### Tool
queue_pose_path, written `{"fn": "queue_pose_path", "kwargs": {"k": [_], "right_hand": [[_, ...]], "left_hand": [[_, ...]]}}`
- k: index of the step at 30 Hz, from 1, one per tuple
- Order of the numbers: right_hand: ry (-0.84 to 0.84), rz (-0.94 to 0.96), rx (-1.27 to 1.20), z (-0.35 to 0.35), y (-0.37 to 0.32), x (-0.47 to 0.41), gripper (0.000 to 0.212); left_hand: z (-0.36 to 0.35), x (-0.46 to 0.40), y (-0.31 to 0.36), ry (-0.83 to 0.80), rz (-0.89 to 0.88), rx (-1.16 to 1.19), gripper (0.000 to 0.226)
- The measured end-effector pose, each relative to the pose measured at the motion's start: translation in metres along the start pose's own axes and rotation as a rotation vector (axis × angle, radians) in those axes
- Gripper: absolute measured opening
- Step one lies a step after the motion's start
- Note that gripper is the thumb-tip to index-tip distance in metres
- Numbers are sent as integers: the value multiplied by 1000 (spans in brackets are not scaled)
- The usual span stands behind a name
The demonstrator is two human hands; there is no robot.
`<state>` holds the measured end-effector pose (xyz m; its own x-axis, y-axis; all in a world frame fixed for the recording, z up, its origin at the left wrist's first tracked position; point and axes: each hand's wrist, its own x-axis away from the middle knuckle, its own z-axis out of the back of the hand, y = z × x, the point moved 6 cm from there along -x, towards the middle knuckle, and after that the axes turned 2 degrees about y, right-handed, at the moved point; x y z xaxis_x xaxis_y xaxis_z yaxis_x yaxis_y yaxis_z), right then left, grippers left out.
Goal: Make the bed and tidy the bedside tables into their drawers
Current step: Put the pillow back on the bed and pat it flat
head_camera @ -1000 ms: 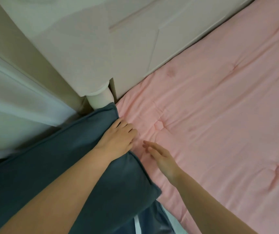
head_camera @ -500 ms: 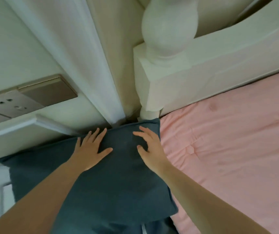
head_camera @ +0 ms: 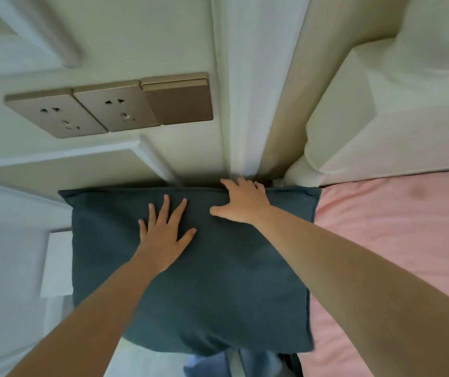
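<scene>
A dark teal pillow (head_camera: pixel 217 289) lies flat beside the pink quilted bed cover (head_camera: pixel 397 235), its far edge against the wall. My left hand (head_camera: pixel 164 232) rests palm-down on the pillow's upper middle with fingers spread. At the pillow's far edge sits my right hand (head_camera: pixel 242 204), fingers curled over the seam near the wall and thumb stretched left. Neither hand lifts the pillow. What the pillow rests on is hidden beneath it.
The white bed frame post and headboard (head_camera: pixel 375 126) stand at the right. On the panelled wall, two gold sockets and a switch (head_camera: pixel 114 104) sit above the pillow. A white surface (head_camera: pixel 57 262) shows left of the pillow.
The view has swung left and closer to the wall. My right hand slid from the pillow's top face to its far edge. My left hand shifted toward the pillow's middle.
</scene>
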<state>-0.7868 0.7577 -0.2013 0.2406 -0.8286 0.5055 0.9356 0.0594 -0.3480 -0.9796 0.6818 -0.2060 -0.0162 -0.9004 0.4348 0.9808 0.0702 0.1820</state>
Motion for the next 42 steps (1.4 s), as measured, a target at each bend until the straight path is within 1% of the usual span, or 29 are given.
{"fn": "queue_pose_path", "kwargs": {"k": [3,4,6,10,12,16,18,21,24,27,31,36,39,42], "right_hand": [[76,39,105,-1,-11,6,93],[109,63,112,-1,-14,10,90],[167,114,69,4,-20,20,78],[229,183,-216,12,-36,56,49],[189,183,-357,11,-42,75,41],[80,97,-565,9,-55,117,26],[50,74,-599,8,-63,138,25],[33,48,-615,8,-75,175,27],[26,22,-639,9,-85,212,22],[42,-4,-639,15,-99,252,19],[142,-26,-628,34,-107,303,21],[250,-62,-607,63,-100,354,19],[334,-112,-576,81,-90,386,24],[430,-170,-518,95,-77,422,29]], "left_hand": [[-1,2,-4,9,-13,58,79],[1,4,-6,16,-29,56,82],[7,6,-10,36,-71,60,89],[38,12,-28,96,-184,101,95],[54,16,-39,97,-246,24,96],[87,38,-48,92,-390,-217,94],[104,53,-48,110,-427,-268,84],[119,83,-49,75,-495,-266,70],[120,118,-46,40,-613,-337,62],[129,153,-44,22,-658,-345,61],[165,193,-24,145,-805,-461,63],[206,226,20,158,-945,-506,59],[219,236,51,201,-1028,-541,63],[225,249,82,219,-1088,-505,59]]}}
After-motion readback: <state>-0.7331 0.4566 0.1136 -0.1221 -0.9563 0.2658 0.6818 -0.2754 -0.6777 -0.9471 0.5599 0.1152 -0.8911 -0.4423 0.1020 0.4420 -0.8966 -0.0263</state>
